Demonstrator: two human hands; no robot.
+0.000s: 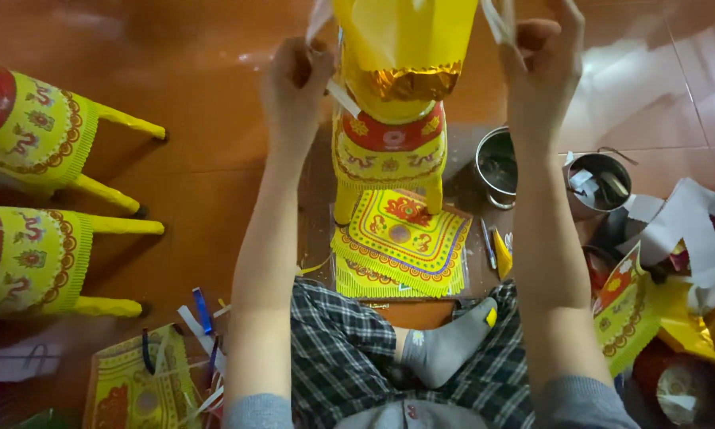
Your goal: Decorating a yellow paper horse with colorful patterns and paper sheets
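Centrally, at the top of the view, a yellow paper horse figure (397, 103) stands on the brown tiled floor (214, 119) in front of a seated person, its legs resting on a stack of yellow decorated paper sheets (401, 246). The figure has a plain yellow upper part, a crumpled gold foil band beneath it, and a red and yellow patterned cloth-like panel lower down.

The left hand (294, 91) is raised beside the figure's left edge, fingers curled together and pinching a thin white paper strip (343, 97) that runs down against the figure. The right hand (542, 67) is raised on the other side, thumb and fingers pressed on another white strip (496, 20) at the figure's upper right edge.

Below the sheets, the person's legs in dark checked trousers (342, 349) are crossed, with a foot in a grey sock (449, 345) showing between them.

Just right of the figure, two round metal pots (496, 167) sit near each other on the floor, the farther one holding scraps. A pen and a small yellow tool lie beside the sheets. At the far right lies a heap of white, red and yellow paper offcuts (667, 270).

On the left, well apart, two more finished yellow horses (48, 191) lie on their sides with legs pointing right. At the lower left lies another yellow patterned sheet (139, 389) with loose strips of paper.
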